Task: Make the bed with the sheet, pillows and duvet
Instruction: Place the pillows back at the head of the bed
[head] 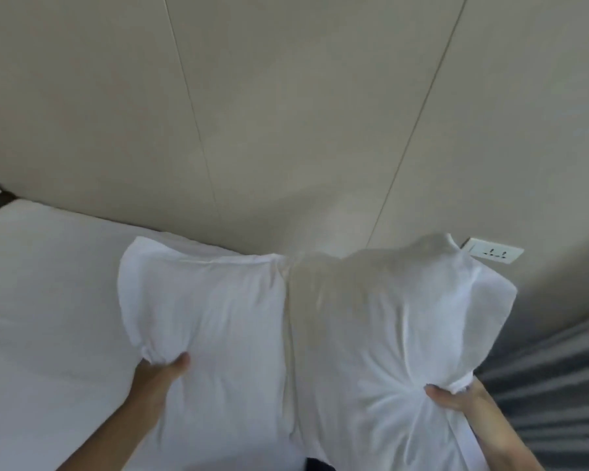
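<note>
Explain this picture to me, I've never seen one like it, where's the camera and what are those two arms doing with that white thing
There is no machine here. A person wears a wide-angle camera on the head, so you look forward and down along their own bare arms; the wide lens bends the edges.

The left hand and the right hand each grip a near corner of one white pillow, bunching the cloth. Part of the pillow is blurred.

Below and to the left lies the bed, covered with a white sheet. Behind the pillow stands a beige panelled wall with a white socket plate. At the lower right is a grey striped surface; I cannot tell what it is.
</note>
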Available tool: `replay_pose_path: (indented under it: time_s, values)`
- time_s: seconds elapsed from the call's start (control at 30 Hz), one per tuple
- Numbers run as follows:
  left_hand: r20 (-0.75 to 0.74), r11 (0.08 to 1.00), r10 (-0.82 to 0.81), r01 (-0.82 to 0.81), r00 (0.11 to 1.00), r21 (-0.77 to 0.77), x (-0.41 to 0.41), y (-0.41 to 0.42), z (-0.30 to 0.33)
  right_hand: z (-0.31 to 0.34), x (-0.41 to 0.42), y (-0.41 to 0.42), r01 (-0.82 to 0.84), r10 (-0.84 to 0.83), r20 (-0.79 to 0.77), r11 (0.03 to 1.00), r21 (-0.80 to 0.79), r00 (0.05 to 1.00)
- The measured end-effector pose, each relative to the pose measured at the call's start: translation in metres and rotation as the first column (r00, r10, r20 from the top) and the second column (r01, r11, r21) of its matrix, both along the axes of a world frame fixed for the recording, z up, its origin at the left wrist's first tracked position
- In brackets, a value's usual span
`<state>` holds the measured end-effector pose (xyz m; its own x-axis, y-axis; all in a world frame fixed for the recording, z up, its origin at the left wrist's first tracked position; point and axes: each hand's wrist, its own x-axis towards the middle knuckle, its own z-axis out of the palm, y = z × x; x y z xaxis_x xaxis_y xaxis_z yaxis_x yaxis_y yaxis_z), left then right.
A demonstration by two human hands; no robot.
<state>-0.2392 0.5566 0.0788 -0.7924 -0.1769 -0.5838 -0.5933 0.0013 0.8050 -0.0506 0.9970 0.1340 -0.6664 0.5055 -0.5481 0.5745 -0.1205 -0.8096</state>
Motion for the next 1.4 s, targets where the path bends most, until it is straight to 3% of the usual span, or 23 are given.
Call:
replay_pose_path:
  time_s: [0.07,0.2,0.27,0.37,0.43,0.57,0.77,0.9,1.03,1.23,1.4]
  values:
    - [-0.067,0.993,0.110,-0.113,0.992,-0.039,-0.049,-0.015,0.004,-0.006,-0.064,-0.001,-0.061,0.058,-0.080,0.998,-0.032,0.995]
    - [-0.158,0.968,0.171,-0.196,0.973,-0.159,-0.163,-0.038,0.013,-0.022,-0.177,0.009,-0.126,0.060,-0.222,0.947,-0.295,0.973]
    - [-0.197,0.925,0.150,-0.208,0.969,-0.318,-0.227,-0.045,0.010,-0.040,-0.237,0.023,-0.135,0.092,-0.192,0.964,-0.228,0.977]
    - [-0.110,0.718,0.057,-0.117,0.992,-0.686,-0.298,-0.045,-0.004,-0.089,-0.308,0.037,-0.171,0.174,-0.054,0.984,0.055,0.983]
    - [-0.073,0.684,0.024,-0.070,0.997,-0.726,-0.316,-0.031,-0.025,-0.118,-0.336,0.037,-0.182,0.176,0.073,0.979,0.092,0.982]
    - [-0.040,0.769,-0.196,0.128,0.980,-0.626,-0.293,0.019,-0.078,-0.151,-0.351,0.020,-0.251,0.231,0.171,0.962,0.109,0.958]
    - [0.186,0.877,-0.291,0.339,0.939,-0.342,-0.146,0.068,-0.123,-0.152,-0.299,-0.024,-0.296,0.271,0.247,0.953,0.067,0.930]
    - [0.117,0.917,-0.303,0.323,0.946,-0.236,-0.070,0.076,-0.110,-0.131,-0.246,-0.060,-0.228,0.216,0.216,0.973,0.032,0.952]
    - [-0.017,0.940,-0.321,0.316,0.947,-0.133,-0.028,0.096,-0.058,-0.087,-0.182,-0.093,-0.133,0.134,0.065,0.991,-0.017,0.989]
    - [-0.225,0.881,-0.472,0.463,0.852,-0.097,0.040,0.156,0.013,-0.026,-0.057,-0.098,-0.062,0.083,-0.128,0.986,0.157,0.988]
    - [-0.334,0.738,-0.659,0.666,0.674,-0.111,0.112,0.221,0.052,-0.002,0.050,-0.070,0.156,-0.104,-0.216,0.959,0.237,0.971]
